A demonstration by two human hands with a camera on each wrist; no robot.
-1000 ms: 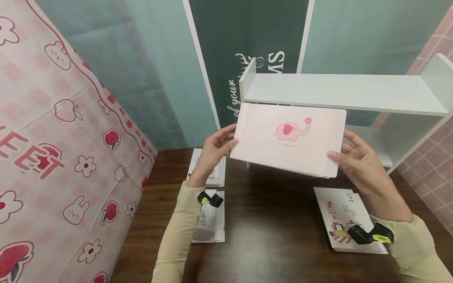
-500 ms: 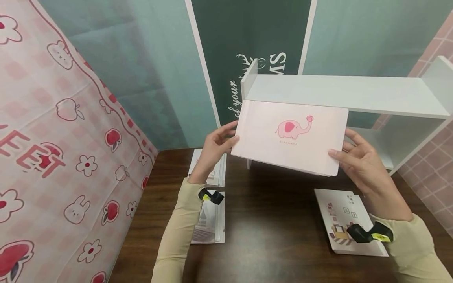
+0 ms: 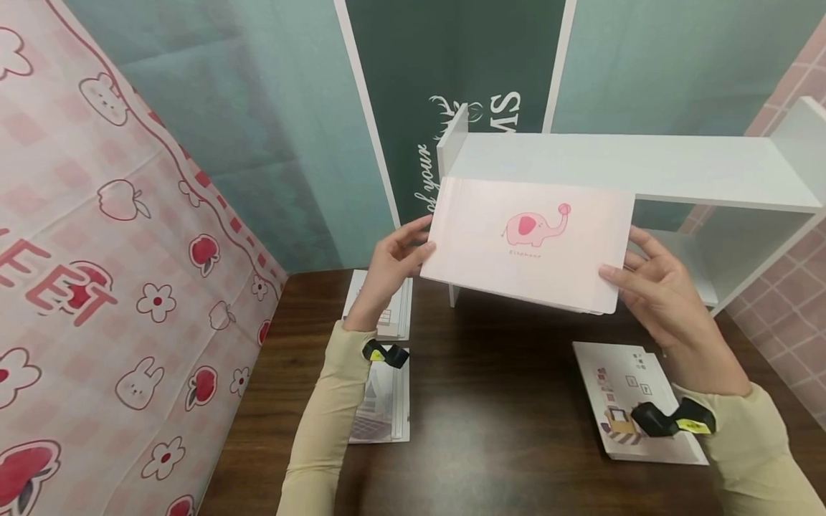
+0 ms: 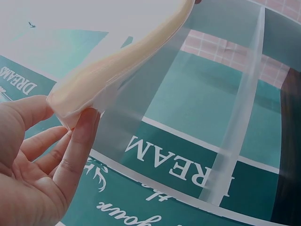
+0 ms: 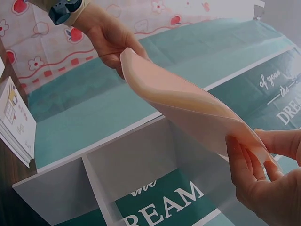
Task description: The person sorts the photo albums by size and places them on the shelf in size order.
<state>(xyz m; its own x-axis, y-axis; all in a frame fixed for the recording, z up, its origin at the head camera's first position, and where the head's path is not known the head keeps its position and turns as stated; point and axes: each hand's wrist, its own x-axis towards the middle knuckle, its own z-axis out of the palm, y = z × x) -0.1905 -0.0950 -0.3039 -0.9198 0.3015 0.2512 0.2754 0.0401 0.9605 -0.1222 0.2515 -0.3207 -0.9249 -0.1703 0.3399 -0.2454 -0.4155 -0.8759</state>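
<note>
A pale pink notebook (image 3: 490, 251) with an elephant on its cover is held up in front of the shelf, its cover facing the head camera. My left hand (image 3: 396, 261) pinches its left edge between thumb and fingers. At the opposite edge my right hand (image 3: 667, 297) holds it, thumb on the cover and fingers behind. In the left wrist view the notebook (image 4: 122, 61) bows along its page edges, with the left hand (image 4: 51, 160) at one end. From the right wrist the notebook (image 5: 188, 99) also looks curved, gripped by the right hand (image 5: 263, 165).
A white shelf unit (image 3: 619, 165) stands behind the notebook. Stacked booklets (image 3: 639, 401) lie at the right of the brown table (image 3: 477, 459). Two more piles, an upper booklet pile (image 3: 396, 308) and a lower one (image 3: 387, 401), lie at the left, partly behind my left arm.
Both hands have raised the notebook slightly, and its top edge now covers more of the shelf's front. The grip at both ends and the piles on the table stay the same.
</note>
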